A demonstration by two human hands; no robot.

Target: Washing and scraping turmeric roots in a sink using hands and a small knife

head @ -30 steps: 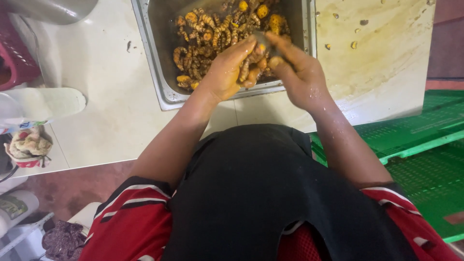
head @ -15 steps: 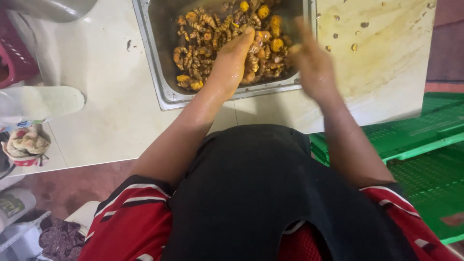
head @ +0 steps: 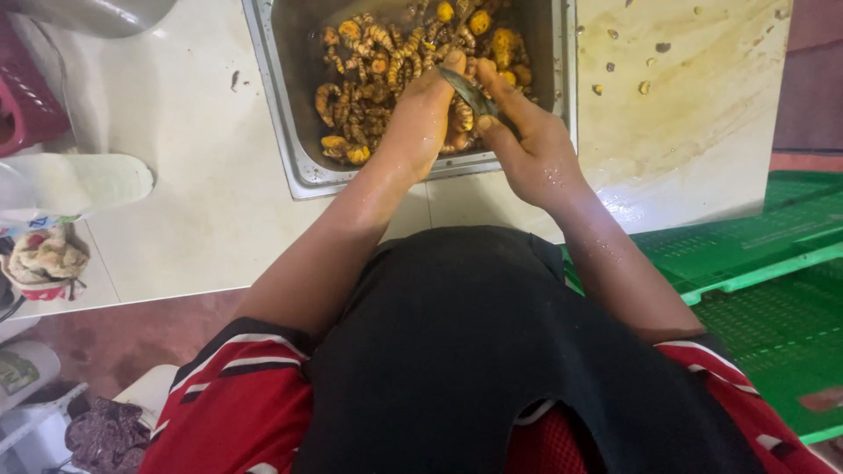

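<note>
Left hand (head: 421,118) curling shut around a turmeric root (head: 463,114) over the metal tray (head: 285,105) of roots, right hand (head: 531,145) pinching a dark blade (head: 470,92) against that root, both wet, stained white counter (head: 694,96) just beside, green crate (head: 773,290) at right

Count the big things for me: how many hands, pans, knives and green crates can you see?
Hands: 2, left hand and right hand
Pan: 1
Knife: 1
Green crates: 1 stack; how many crates, I cannot tell
Total: 5
</note>
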